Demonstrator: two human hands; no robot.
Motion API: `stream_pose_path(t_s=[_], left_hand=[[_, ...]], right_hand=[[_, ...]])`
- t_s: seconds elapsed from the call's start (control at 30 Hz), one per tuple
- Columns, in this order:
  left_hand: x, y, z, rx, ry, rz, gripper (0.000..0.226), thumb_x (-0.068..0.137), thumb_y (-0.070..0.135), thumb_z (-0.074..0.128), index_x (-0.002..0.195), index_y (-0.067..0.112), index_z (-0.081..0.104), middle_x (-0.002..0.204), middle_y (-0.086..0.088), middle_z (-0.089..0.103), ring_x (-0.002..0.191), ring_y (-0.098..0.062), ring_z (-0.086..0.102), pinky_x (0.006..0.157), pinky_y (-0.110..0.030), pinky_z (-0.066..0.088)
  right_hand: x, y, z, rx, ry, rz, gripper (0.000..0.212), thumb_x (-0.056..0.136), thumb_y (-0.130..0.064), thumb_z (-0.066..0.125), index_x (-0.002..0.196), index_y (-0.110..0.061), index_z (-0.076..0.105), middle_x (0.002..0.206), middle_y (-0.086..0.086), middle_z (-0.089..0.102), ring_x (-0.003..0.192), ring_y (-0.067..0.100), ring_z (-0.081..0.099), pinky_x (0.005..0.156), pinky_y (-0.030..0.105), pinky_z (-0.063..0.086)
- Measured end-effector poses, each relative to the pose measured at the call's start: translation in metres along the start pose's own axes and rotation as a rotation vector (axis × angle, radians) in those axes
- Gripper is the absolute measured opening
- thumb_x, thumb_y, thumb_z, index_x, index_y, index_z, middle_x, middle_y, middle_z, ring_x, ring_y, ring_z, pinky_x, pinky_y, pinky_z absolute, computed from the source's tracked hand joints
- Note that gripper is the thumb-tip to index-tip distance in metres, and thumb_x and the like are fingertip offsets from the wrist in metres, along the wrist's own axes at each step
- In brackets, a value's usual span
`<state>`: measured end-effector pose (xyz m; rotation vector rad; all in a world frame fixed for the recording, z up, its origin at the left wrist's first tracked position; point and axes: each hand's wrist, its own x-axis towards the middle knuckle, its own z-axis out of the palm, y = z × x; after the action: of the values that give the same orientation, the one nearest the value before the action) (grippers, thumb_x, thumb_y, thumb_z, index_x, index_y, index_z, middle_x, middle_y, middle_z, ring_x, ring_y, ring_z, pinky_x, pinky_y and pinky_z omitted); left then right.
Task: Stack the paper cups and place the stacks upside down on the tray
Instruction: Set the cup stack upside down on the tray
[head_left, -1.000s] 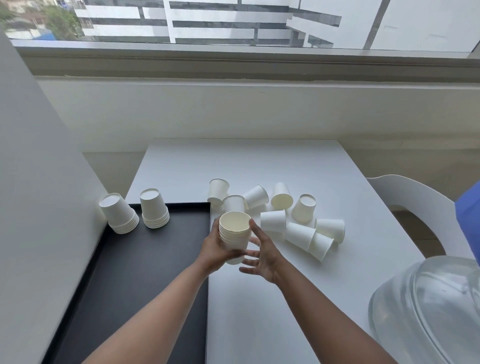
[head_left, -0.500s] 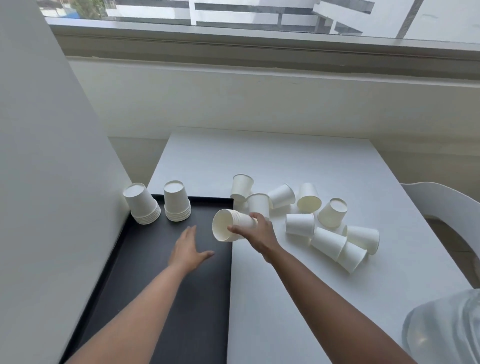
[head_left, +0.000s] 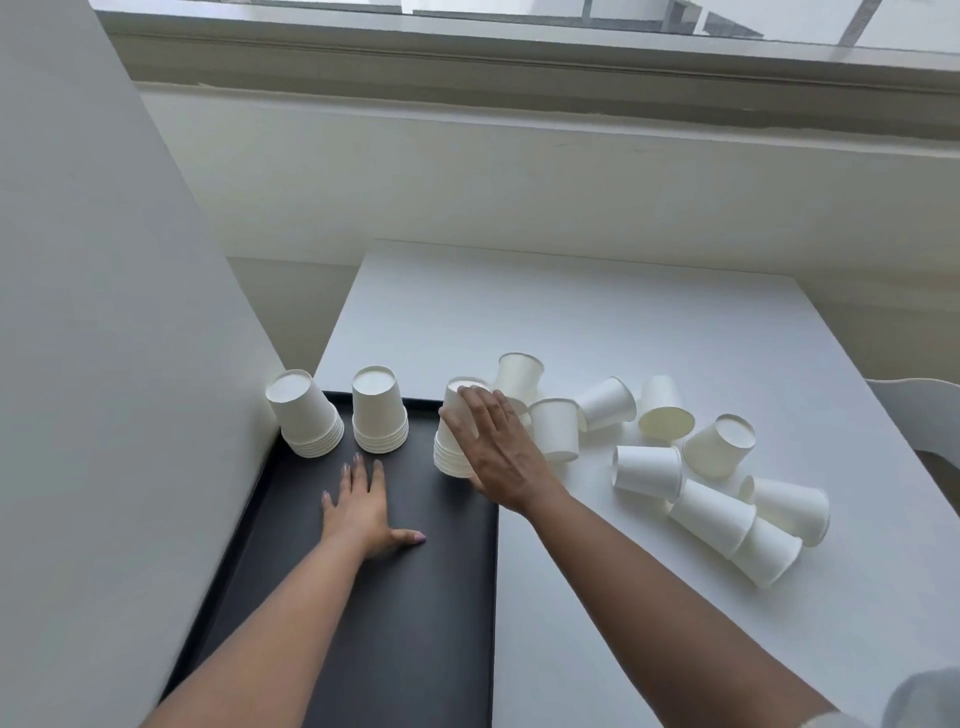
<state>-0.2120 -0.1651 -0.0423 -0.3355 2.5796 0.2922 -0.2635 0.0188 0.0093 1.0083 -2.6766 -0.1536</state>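
Note:
A black tray (head_left: 395, 613) lies on the left of the white table. Two upside-down stacks of white paper cups stand at its far end, one in the corner (head_left: 305, 413) and one beside it (head_left: 378, 409). A third upside-down stack (head_left: 453, 431) stands at the tray's far right, and my right hand (head_left: 498, 447) holds it from the right side with fingers over its top. My left hand (head_left: 363, 506) presses flat on the tray with fingers spread. Several loose cups (head_left: 675, 462) lie scattered on the table to the right.
A white wall panel (head_left: 104, 364) runs along the tray's left side. The white table (head_left: 597, 322) reaches back toward a window ledge. A white chair (head_left: 930, 415) shows at the right edge, and a clear object (head_left: 930, 699) sits at the bottom right corner.
My right hand turned the stack from sideways to upside down and set it on the tray's far right. My left hand moved onto the tray and lies flat. The camera tilted down.

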Motion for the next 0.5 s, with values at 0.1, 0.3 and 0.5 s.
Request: stream_pose_path(t_s=[0.1, 0.3, 0.5], left_hand=[[0.004, 0.001, -0.001, 0.016, -0.02, 0.002, 0.127, 0.065, 0.069, 0.065, 0.147, 0.014, -0.016, 0.155, -0.009, -0.025, 0.145, -0.025, -0.018, 0.118, -0.05, 0.004], [0.009, 0.001, -0.002, 0.035, -0.046, -0.009, 0.127, 0.067, 0.068, 0.065, 0.146, 0.013, -0.018, 0.155, -0.009, -0.026, 0.145, -0.026, -0.019, 0.117, -0.051, 0.004], [0.009, 0.005, -0.004, 0.034, -0.045, -0.01, 0.126, 0.067, 0.067, 0.064, 0.147, 0.013, -0.018, 0.155, -0.009, -0.026, 0.145, -0.026, -0.018, 0.117, -0.051, 0.004]], right_hand=[[0.004, -0.001, 0.008, -0.038, 0.079, -0.085, 0.049, 0.076, -0.009, 0.034, 0.111, -0.015, 0.067, 0.113, 0.012, 0.069, 0.107, 0.026, 0.064, 0.092, 0.039, 0.053], [0.012, 0.0, 0.015, 0.02, 0.155, -0.112, 0.049, 0.075, -0.003, 0.033, 0.104, -0.01, 0.071, 0.097, 0.01, 0.073, 0.093, 0.023, 0.069, 0.087, 0.031, 0.054], [0.023, 0.011, 0.011, 0.175, 0.194, 0.016, 0.051, 0.067, 0.009, 0.038, 0.101, -0.007, 0.072, 0.08, 0.005, 0.072, 0.067, 0.017, 0.069, 0.053, 0.021, 0.056]])
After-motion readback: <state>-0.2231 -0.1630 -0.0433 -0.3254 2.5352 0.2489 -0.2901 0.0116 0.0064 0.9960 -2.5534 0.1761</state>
